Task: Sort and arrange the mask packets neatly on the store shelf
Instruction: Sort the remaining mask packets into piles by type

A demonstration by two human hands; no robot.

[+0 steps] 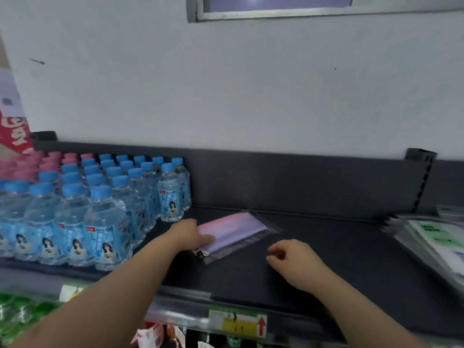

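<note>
Dark shelf (339,259), white wall (226,96); bottles (100,209) left, packets (431,237) right. My left hand (190,234) lies flat on a pink packet (238,229); right hand (293,262) loose, empty.

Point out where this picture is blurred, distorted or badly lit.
Head view: motion smears the mask packet and left hand; the stack of packets at the right edge is blurred and stretched; the water bottles look fairly sharp; the shelf edges bow from the wide lens; light is dim and even.
</note>
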